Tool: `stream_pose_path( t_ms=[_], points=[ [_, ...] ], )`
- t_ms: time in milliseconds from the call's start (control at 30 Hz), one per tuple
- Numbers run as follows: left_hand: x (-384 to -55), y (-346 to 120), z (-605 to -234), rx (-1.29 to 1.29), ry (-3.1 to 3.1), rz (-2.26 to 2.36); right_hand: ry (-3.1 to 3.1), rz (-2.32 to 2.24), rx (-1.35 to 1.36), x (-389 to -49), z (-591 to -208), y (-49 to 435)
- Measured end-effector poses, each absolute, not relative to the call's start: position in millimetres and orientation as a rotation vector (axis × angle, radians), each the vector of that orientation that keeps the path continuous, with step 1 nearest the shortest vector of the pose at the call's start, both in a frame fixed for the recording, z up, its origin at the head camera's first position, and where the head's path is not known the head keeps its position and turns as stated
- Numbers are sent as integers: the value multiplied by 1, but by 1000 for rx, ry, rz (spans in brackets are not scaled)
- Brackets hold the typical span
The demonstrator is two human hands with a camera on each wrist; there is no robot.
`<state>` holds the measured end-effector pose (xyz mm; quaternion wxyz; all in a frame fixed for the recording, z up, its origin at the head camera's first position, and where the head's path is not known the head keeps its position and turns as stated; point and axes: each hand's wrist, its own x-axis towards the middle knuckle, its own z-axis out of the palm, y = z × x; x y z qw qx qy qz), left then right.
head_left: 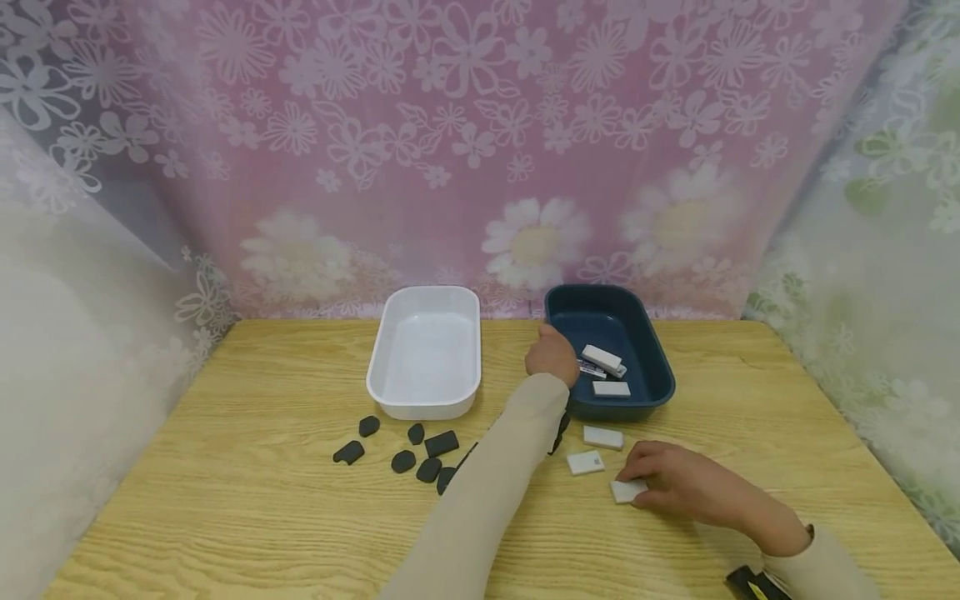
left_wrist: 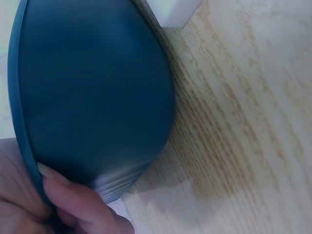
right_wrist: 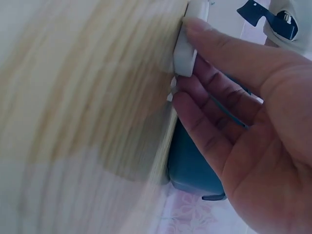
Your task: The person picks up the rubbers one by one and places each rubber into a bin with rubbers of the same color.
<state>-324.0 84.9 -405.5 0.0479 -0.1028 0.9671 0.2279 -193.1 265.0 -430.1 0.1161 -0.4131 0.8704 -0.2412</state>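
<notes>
At the near-left edge of the dark blue bin point(head_left: 651, 350), my left hand point(head_left: 553, 355) grips the rim; in the left wrist view its thumb point(left_wrist: 73, 197) lies against the bin's outer wall point(left_wrist: 97, 92). My right hand point(head_left: 686, 483) pinches a small white rectangular block point(head_left: 627, 491) at the table, thumb on one side and fingers on the other. That block point(right_wrist: 186, 56) also shows in the right wrist view. Two similar white blocks lie nearby, one plain point(head_left: 603, 437) and one with a small dark mark point(head_left: 585, 462). Several white pieces point(head_left: 611, 389) are inside the bin.
A white bin point(head_left: 424, 412) stands left of the blue one. In front of it several small black pieces point(head_left: 403, 462) are scattered over the wooden table point(head_left: 247, 483). My left forearm point(head_left: 487, 492) crosses the middle and partly covers one black piece. A floral curtain point(head_left: 420, 208) hangs behind.
</notes>
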Motion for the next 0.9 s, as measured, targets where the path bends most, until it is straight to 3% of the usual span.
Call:
stream_pose_path(
  t_ms=[567,900],
  points=[
    [-335,84,-411,-350,2938,654,2731,-842,-1125,-190,-408,266],
    [-325,87,-405,-373,2949,664,3137,-899,-1047,-225,-384,275]
  ],
)
